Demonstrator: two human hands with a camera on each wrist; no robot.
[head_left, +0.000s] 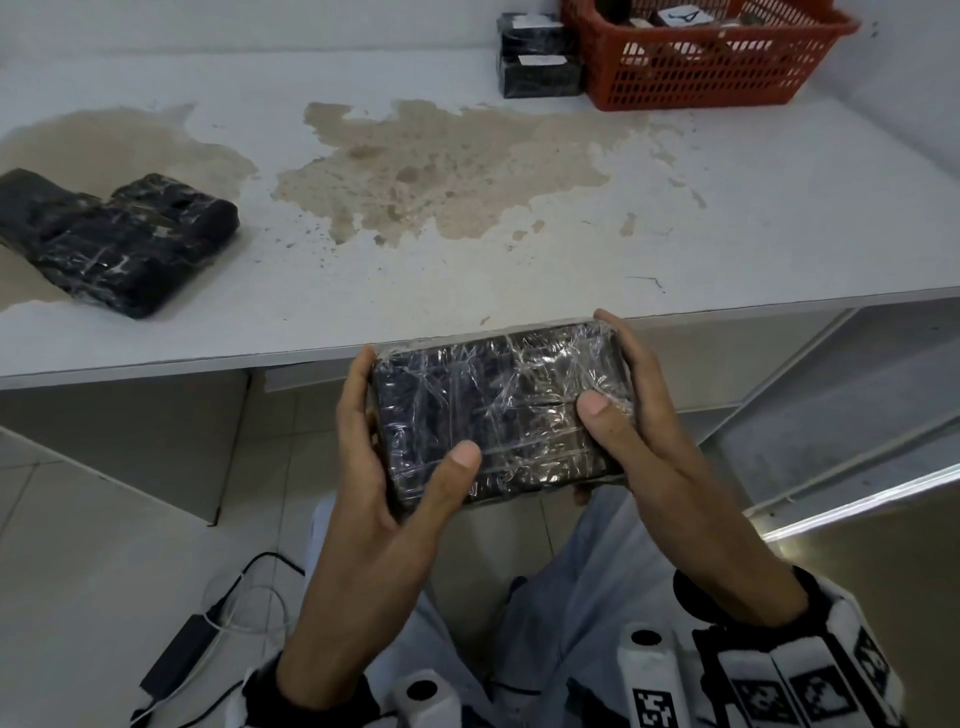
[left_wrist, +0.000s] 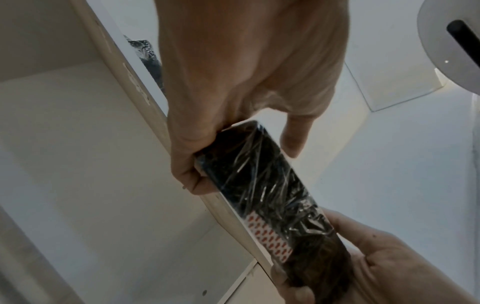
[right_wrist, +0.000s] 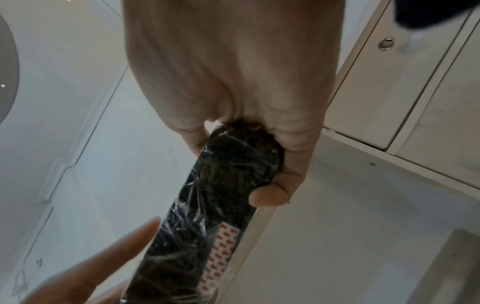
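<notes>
Wrapped black bundle (head_left: 498, 410) sits gripped between left hand (head_left: 379, 483) and right hand (head_left: 644, 447), fingers (left_wrist: 185, 162) apparently curled underneath, mostly hidden.

A white surface (head_left: 519, 291) with a wide brown stain (head_left: 441, 171) fills the upper frame. A black wrapped bundle (head_left: 114, 239) lies at its left. At upper right stands a red basket (head_left: 701, 73), with two stacked black packs (head_left: 537, 60) just left of it. At lower left, an adapter (head_left: 179, 657) lies on the floor.
</notes>
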